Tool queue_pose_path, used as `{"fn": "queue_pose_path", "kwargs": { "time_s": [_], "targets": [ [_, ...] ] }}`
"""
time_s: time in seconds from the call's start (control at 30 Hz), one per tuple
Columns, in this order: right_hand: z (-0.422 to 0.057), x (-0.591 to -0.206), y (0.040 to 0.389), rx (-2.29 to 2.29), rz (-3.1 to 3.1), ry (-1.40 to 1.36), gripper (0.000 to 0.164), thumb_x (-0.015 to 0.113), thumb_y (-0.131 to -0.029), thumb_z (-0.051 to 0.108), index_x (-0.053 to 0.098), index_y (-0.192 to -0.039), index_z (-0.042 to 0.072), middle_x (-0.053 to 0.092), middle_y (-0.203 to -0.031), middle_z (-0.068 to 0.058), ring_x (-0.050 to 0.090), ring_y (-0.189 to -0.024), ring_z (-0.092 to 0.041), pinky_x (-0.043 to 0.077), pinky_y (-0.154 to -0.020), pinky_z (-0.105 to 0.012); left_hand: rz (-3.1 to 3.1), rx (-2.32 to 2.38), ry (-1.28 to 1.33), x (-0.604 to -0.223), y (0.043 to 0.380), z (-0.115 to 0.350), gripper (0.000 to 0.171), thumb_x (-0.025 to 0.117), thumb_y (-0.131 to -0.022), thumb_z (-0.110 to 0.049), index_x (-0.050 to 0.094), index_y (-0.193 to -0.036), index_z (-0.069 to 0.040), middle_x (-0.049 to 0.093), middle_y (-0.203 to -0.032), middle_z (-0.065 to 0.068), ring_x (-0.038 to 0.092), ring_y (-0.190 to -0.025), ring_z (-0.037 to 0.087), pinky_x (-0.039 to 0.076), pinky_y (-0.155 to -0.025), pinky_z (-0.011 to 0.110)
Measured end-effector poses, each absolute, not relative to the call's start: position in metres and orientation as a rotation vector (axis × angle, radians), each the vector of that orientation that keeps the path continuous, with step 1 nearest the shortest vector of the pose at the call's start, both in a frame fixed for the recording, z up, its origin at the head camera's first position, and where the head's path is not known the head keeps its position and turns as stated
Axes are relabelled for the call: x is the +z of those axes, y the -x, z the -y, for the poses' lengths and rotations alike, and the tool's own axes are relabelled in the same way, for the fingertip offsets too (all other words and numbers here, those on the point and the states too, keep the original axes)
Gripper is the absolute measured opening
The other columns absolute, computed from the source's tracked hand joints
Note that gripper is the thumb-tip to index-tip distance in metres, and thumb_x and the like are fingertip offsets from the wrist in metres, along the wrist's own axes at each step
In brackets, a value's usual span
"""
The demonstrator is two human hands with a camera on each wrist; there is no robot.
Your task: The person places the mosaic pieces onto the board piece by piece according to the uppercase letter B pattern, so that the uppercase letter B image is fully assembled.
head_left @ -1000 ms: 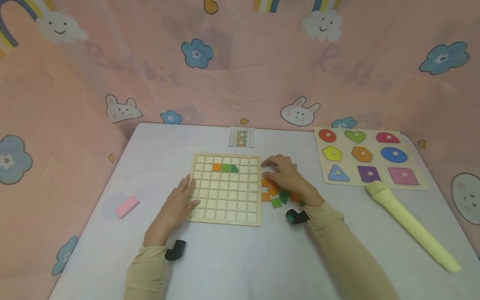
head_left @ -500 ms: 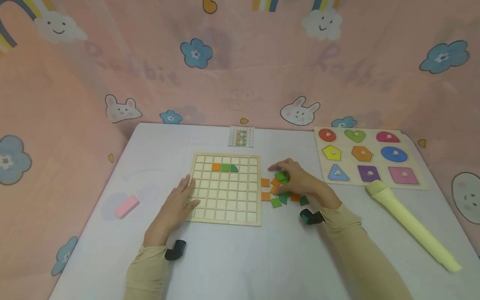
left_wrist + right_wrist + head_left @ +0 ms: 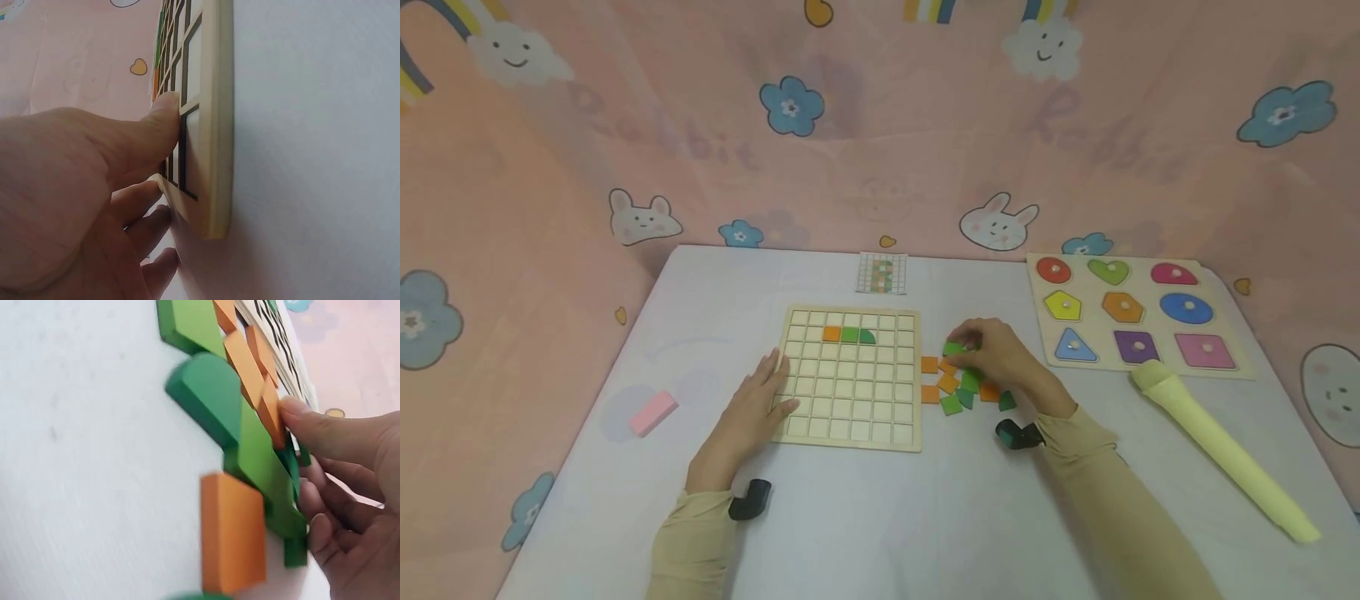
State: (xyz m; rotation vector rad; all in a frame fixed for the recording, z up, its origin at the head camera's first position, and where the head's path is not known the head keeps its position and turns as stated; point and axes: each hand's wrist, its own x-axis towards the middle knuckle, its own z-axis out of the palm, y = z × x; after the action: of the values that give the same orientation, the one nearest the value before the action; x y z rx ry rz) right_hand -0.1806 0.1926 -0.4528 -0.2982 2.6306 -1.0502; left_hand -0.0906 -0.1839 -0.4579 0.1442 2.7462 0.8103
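My left hand (image 3: 752, 408) rests on the left edge of a wooden grid board (image 3: 853, 433). Its thumb (image 3: 164, 115) lies on the board's face, with the other fingers along the edge. On the board sit an orange square (image 3: 832, 333), a green square (image 3: 849, 334) and a dark green quarter-round piece (image 3: 867, 337) in a row. My right hand (image 3: 1000, 357) is bent over the loose pieces right of the board, fingers around a green square (image 3: 952, 348). In the right wrist view its thumb is by an orange block (image 3: 270, 412); whether it pinches anything is unclear.
Loose orange squares (image 3: 930, 394) and green pieces (image 3: 951, 405) lie beside the board. A small pattern card (image 3: 882, 273) is behind it. At right are a shape puzzle (image 3: 1165, 329) and a pale yellow microphone-shaped object (image 3: 1225, 450). A pink block (image 3: 653, 413) lies at left.
My right hand drew back right from the board's edge to the loose pieces, and its fingers came closer together around a green square, which shifted slightly left. The left hand stayed still.
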Motion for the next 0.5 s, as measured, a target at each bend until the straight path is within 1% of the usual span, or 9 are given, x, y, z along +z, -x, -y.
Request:
{"fn": "queue_pose_path", "kwargs": {
  "time_s": [0.1,0.27,0.43,0.5],
  "targets": [
    [-0.182,-0.456,0.181,-1.148,-2.670,0.302,0.033,0.082,-0.094,0.014,0.073,-0.122,0.000,0.069,-0.110,-0.015,0.058,-0.098,-0.027,0.049,-0.083,-0.030,-2.746,0.806,-0.149,-0.457,0.090,0.184,0.074,0.062,-0.107,-0.023,0.024,-0.166,0.000,0.009,-0.178,0.018,0.007,-0.166,0.037,0.008,-0.137,0.056],
    [-0.154,-0.459,0.180,-1.313,-2.686,0.411,0.030,0.083,-0.091,0.011,0.074,-0.117,-0.001,0.068,-0.107,-0.016,0.060,-0.093,-0.026,0.050,-0.079,-0.028,-2.744,0.815,-0.146,-0.456,0.090,0.184,0.073,0.061,-0.107,-0.023,0.024,-0.166,0.000,0.009,-0.178,0.018,0.007,-0.166,0.037,0.008,-0.137,0.056],
    [-0.121,-0.458,0.180,-1.335,-2.662,0.502,0.028,0.086,-0.088,0.010,0.077,-0.114,0.001,0.062,-0.101,-0.012,0.055,-0.092,-0.023,0.047,-0.080,-0.028,-2.742,0.822,-0.133,-0.456,0.089,0.184,0.073,0.061,-0.107,-0.022,0.024,-0.167,0.000,0.009,-0.179,0.017,0.007,-0.166,0.037,0.008,-0.137,0.055],
    [-0.109,-0.458,0.180,-1.323,-2.660,0.531,0.028,0.087,-0.088,0.010,0.078,-0.113,0.002,0.062,-0.097,-0.010,0.054,-0.088,-0.022,0.046,-0.078,-0.028,-2.747,0.817,-0.131,-0.456,0.089,0.184,0.073,0.061,-0.107,-0.023,0.025,-0.167,-0.001,0.010,-0.178,0.017,0.008,-0.166,0.037,0.008,-0.137,0.055]
  ]
}}
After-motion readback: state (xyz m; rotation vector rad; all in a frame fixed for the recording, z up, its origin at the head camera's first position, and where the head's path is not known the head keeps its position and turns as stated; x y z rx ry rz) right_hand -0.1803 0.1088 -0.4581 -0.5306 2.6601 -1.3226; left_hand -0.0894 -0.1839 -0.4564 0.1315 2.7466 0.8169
